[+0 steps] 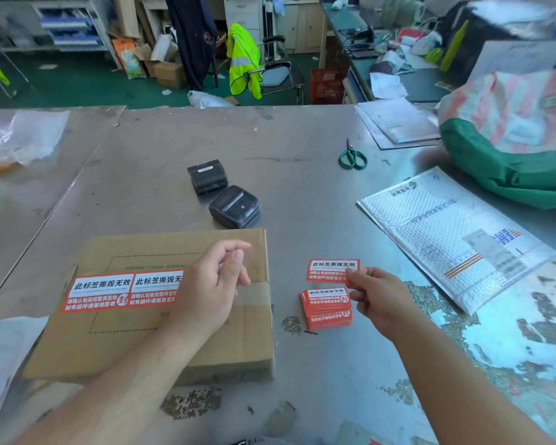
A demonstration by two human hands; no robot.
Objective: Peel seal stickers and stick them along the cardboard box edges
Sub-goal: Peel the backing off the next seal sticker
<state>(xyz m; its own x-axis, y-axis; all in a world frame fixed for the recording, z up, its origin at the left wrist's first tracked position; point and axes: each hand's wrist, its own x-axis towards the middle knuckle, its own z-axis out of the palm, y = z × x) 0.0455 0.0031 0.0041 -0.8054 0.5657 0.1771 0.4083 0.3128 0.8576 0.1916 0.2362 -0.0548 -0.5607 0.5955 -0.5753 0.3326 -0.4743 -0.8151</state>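
A flat cardboard box (126, 348) lies on the metal table in front of me. Two red-and-white seal stickers (122, 290) sit side by side across its taped seam. My left hand (212, 284) hovers over the box's right half with fingers loosely curled and nothing in them, and it hides the right end of the second sticker. Right of the box lies a small stack of seal stickers (328, 311). My right hand (377, 300) pinches one seal sticker (331, 269) by its right edge, just above the stack.
Two black portable printers (235, 205) sit behind the box. Green-handled scissors (352, 157) lie further back right. A white bubble mailer (446, 232) and a green bag (501, 168) fill the right side. Clear plastic (20, 136) lies at far left.
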